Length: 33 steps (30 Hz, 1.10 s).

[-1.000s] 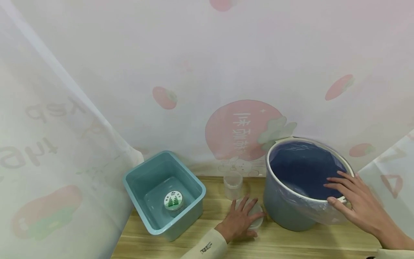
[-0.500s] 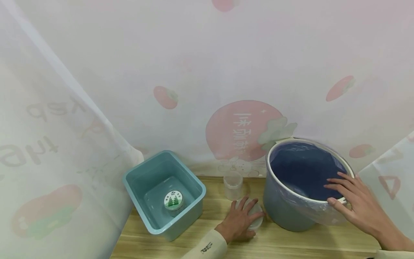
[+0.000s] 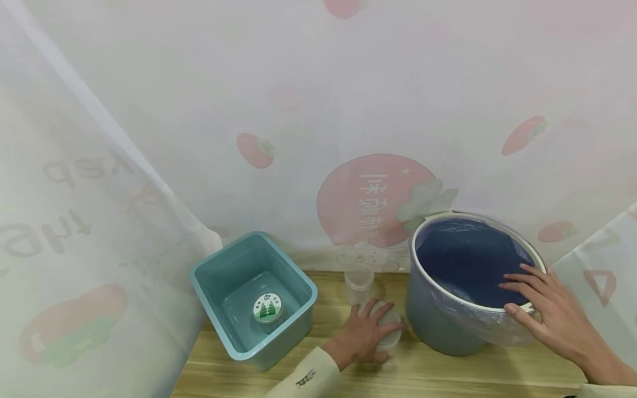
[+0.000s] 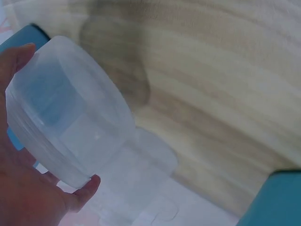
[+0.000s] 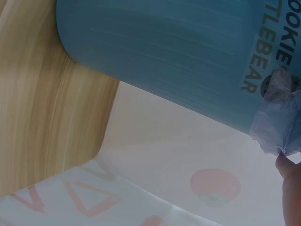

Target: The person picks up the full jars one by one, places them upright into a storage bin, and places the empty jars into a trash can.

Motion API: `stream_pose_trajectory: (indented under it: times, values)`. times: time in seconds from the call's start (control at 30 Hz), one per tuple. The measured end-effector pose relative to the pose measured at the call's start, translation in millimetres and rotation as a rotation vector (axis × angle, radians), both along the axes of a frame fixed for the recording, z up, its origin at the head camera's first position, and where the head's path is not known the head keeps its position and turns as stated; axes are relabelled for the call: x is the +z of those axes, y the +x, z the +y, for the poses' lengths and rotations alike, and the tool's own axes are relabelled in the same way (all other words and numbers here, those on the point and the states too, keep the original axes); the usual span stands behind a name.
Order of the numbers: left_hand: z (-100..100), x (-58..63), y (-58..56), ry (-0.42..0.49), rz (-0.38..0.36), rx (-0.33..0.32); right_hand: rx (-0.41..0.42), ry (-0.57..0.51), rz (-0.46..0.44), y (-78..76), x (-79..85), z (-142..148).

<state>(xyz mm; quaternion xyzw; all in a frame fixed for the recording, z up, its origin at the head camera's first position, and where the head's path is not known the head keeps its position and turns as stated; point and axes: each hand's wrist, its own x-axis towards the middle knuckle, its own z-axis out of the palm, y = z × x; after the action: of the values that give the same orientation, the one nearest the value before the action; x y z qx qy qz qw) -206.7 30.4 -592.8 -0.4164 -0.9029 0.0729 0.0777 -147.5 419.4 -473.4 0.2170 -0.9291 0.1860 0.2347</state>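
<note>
My left hand grips a round, translucent plastic tub by its sides, thumb and fingers spread around it. In the left wrist view the tub is tilted, with its shadow falling on the wood apart from it. A taller translucent cup stands just beyond it, near the wall. On the right, my right hand rests over the rim of a blue-grey bin, long fingers stretched over the opening and thumb at the front edge. A clear plastic bag lines the bin and folds down outside its rim.
A teal rectangular basin stands at the left, holding a small round tub with a white and green lid. The wooden tabletop runs along the front. White sheeting with strawberry prints hangs behind and at both sides.
My left hand has shifted slightly left with the round tub, whose edge now sits a little away from the bin. The right hand keeps its place on the bin's rim.
</note>
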Motion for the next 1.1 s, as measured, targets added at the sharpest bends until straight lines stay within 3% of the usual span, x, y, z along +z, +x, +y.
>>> stream_pose_trajectory:
  times: [0.17,0.4,0.63,0.77,1.1]
  values:
    - [-6,17.6,1.5,-0.02,-0.046,-0.008,0.005,-0.002,0.008,0.2,0.8,0]
    - [-13,49.5,6.6,-0.053,-0.049,-0.012,0.006,0.003,0.008,0.2,0.3,-1]
    - [-20,83.6,7.1,-0.048,0.041,-0.046,0.007,-0.004,0.006,0.4,1.1,-1]
    - [-21,103.3,6.3,-0.055,0.051,-0.05,0.008,-0.004,0.012,0.3,0.7,0]
    - [-23,144.0,3.6,-0.066,-0.023,-0.011,0.021,-0.01,0.018,-0.2,-1.1,0]
